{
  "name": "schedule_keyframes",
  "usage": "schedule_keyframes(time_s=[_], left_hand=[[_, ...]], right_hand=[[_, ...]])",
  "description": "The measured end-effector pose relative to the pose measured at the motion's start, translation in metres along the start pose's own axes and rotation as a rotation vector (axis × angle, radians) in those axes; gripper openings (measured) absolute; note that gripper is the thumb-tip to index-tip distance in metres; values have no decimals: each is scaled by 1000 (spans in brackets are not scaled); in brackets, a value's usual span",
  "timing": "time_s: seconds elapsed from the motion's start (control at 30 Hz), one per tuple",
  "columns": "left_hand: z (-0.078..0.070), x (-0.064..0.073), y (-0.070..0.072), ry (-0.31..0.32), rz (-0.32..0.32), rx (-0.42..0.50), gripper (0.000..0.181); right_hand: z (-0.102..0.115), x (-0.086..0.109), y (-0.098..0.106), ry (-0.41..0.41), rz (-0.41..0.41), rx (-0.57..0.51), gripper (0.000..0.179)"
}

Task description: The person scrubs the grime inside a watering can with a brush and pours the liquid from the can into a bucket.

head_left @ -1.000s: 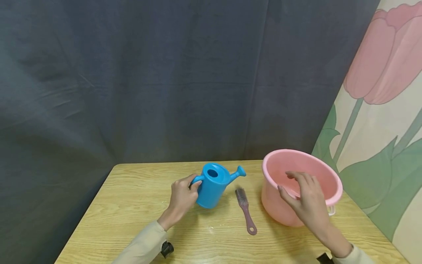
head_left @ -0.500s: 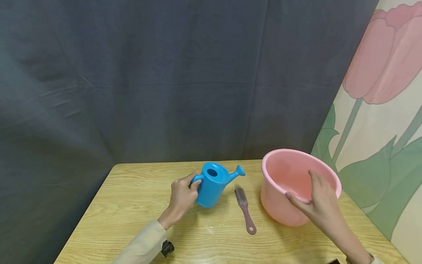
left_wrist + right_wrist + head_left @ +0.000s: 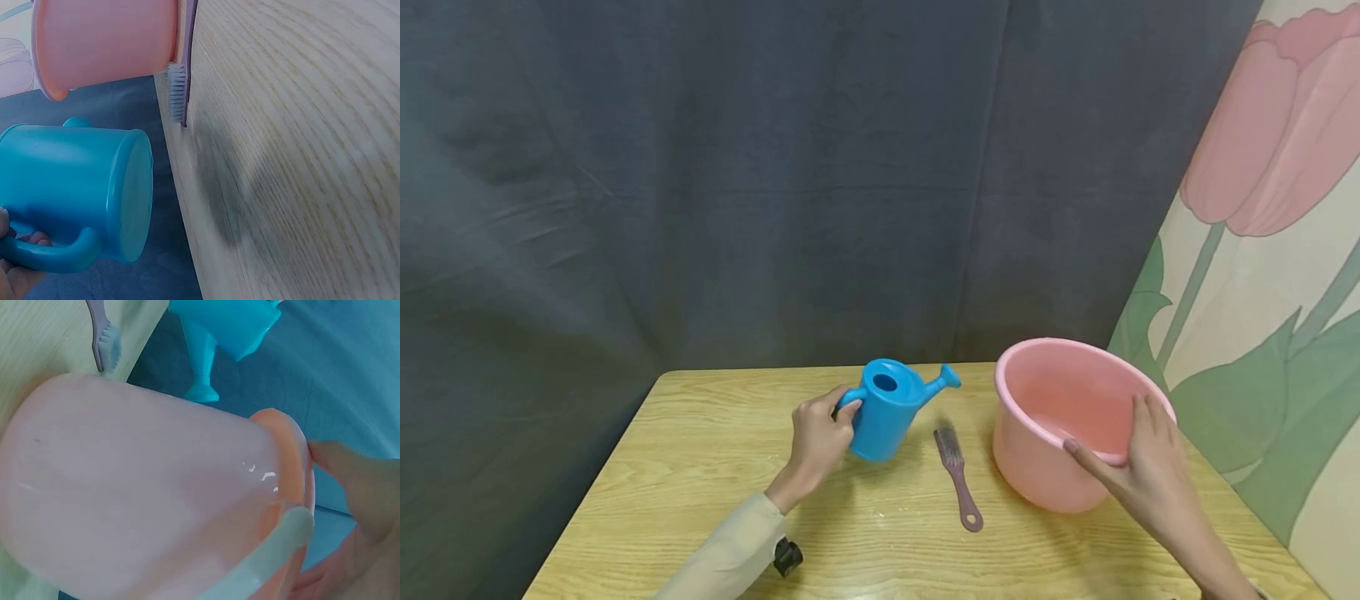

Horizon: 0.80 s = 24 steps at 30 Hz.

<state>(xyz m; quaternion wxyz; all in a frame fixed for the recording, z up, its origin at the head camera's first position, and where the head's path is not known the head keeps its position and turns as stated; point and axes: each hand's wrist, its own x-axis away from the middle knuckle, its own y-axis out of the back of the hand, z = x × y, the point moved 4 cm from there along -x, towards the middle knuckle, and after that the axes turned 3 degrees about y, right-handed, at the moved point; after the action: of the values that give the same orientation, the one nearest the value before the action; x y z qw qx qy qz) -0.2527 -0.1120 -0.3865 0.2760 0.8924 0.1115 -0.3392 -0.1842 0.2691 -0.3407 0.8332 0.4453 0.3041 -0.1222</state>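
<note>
My left hand (image 3: 822,433) grips the handle of a blue watering can (image 3: 883,421), fingers curled round it. In the left wrist view the watering can (image 3: 69,181) hangs clear of the table, its flat base showing. Its spout points right. A pink bucket (image 3: 1045,471) stands upright at the right. Spread at the bucket's near right rim is my right hand (image 3: 1157,479), its thumb touching the rim and its fingers extended over the opening. The right wrist view shows that thumb on the rim, beside the bucket's white handle (image 3: 262,556); the other fingers are partly hidden.
Between can and bucket a purple-handled brush (image 3: 961,483) lies on the wooden table (image 3: 700,467). A dark curtain (image 3: 775,183) hangs behind the table's far edge. On the right rises a wall (image 3: 1255,375) painted with tulips.
The right hand has moved rightward from above the bucket's opening to its near right rim. The left hand has lifted the watering can slightly. Brush and bucket have stayed in place.
</note>
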Motion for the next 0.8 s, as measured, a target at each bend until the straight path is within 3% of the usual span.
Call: schedule_keyframes(time_s=[0.27,0.53,0.8], left_hand=[[1,1,0,-47,-48,-9,5],[-4,-5,-5,-66,-84,7,6],[-10,-10,-9,-56,-92,19,13]], right_hand=[[-6,3,1,25,-1,59,95],[-10,7,-2,-58,114,55,104],[-10,7,-1,-47,91,39,100]])
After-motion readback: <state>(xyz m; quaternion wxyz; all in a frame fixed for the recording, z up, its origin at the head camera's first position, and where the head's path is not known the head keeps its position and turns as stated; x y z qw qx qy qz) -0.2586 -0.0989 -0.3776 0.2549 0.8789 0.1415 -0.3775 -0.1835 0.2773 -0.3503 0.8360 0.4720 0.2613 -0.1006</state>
